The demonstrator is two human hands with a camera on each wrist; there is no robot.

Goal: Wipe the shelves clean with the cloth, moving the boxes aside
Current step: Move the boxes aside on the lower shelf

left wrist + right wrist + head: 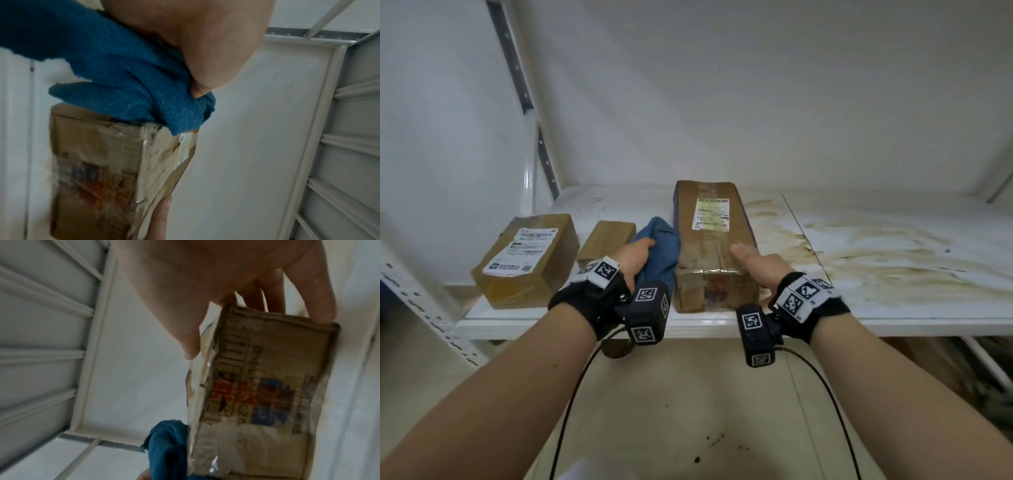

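A white metal shelf (893, 308) stands against a pale wall, its right half streaked with dried brown stains, above a speckled beige floor.

Nearest the camera, both forearms reach in, each wearing a black wrist band with printed markers. The left hand (635, 258) clenches a bunched blue cloth (662, 250), which presses against the left side of a long cardboard box (710, 240) standing lengthwise at the shelf's front edge. The right hand (755, 262) grasps that box at its near right corner, thumb on the taped top and fingers (320, 305) down the right side. Left of the cloth lies a small plain carton (607, 241), and further left a squat box with a shipping label (527, 260). Behind them the shelf runs back to the wall, with a slotted upright (530, 102) rising at the left rear.

The box's near end sits right at the shelf lip, so a pull toward the body could tip it off onto the floor. Its torn, peeling tape may give a poor hold. Sliding it left would likely jam the cloth or knock the small carton; sliding it right would drag it through the stains.
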